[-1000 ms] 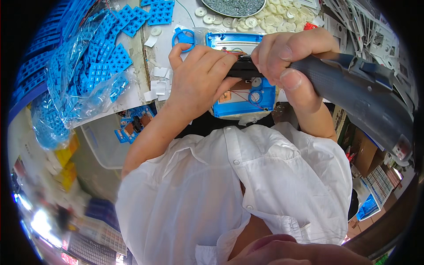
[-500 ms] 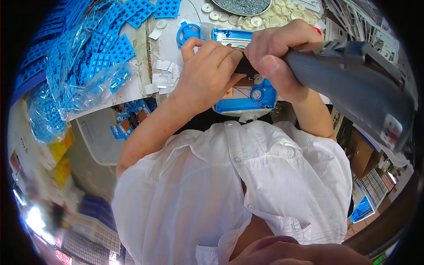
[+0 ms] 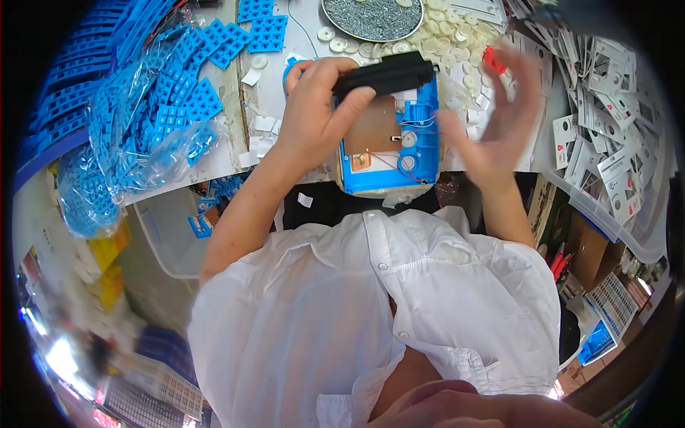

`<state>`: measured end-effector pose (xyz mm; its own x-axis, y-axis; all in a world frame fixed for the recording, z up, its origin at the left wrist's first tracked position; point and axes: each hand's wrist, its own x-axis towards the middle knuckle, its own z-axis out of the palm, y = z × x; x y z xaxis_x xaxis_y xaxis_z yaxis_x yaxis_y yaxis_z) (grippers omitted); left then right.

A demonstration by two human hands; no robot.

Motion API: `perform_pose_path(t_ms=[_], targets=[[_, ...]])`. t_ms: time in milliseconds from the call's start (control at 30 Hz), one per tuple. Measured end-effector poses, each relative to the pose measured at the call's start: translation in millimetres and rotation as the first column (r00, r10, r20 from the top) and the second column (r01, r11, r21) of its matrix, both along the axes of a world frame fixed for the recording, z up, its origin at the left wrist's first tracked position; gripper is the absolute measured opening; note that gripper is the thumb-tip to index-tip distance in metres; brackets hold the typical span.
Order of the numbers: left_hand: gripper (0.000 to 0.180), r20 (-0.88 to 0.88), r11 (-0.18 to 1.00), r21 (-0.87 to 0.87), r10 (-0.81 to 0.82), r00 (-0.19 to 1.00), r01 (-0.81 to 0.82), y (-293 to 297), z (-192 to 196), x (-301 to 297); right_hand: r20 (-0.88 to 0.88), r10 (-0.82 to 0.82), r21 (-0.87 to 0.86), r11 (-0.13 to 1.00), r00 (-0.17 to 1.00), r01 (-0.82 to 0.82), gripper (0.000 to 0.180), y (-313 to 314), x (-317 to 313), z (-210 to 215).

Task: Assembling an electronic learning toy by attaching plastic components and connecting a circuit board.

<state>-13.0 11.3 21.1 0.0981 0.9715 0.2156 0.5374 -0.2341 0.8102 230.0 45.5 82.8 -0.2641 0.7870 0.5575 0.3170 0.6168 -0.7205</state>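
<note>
My left hand [image 3: 314, 107] is closed round a long black plastic part [image 3: 399, 73], its thumb on the near side. It holds the part over the far end of an opened blue plastic casing [image 3: 389, 181]. Inside the casing lie a brown circuit board [image 3: 372, 130], a small white disc [image 3: 409, 139], thin red and dark wires, and a blue ring [image 3: 408, 165]. My right hand [image 3: 503, 132], smeared by motion, is raised right of the casing with its fingers apart and nothing in them.
A round metal tray of screws [image 3: 374, 25] stands at the back beside many cream discs [image 3: 446, 43]. Blue keypad pieces [image 3: 171, 118], some bagged, are heaped at left. A clear bin [image 3: 646, 232] with printed white panels [image 3: 614, 107] is at right. Small white slips [image 3: 260, 146] lie left of the casing.
The large dark-grey tool has left my right hand, which has opened and moved right. My left hand has lifted the black part, uncovering the circuit board.
</note>
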Motion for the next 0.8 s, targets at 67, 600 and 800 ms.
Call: perform_pose_path(t_ms=[67,600,800], targets=[[0.038,0.22,0.982,-0.183,0.005,0.975,0.036,3,1,3,0.359,-0.051,0.264,0.963,0.932,-0.049,0.052,8,-11,-2],[0.019,-0.111,0.969,0.247,0.034,0.993,-0.006,-39,-3,11,0.156,0.613,-0.693,0.626,0.774,-0.356,0.041,72,17,-1],[0.019,-0.142,0.953,0.186,-0.216,0.966,0.24,-36,18,2,0.069,0.466,-0.918,0.375,0.882,-0.127,0.047,72,5,5]])
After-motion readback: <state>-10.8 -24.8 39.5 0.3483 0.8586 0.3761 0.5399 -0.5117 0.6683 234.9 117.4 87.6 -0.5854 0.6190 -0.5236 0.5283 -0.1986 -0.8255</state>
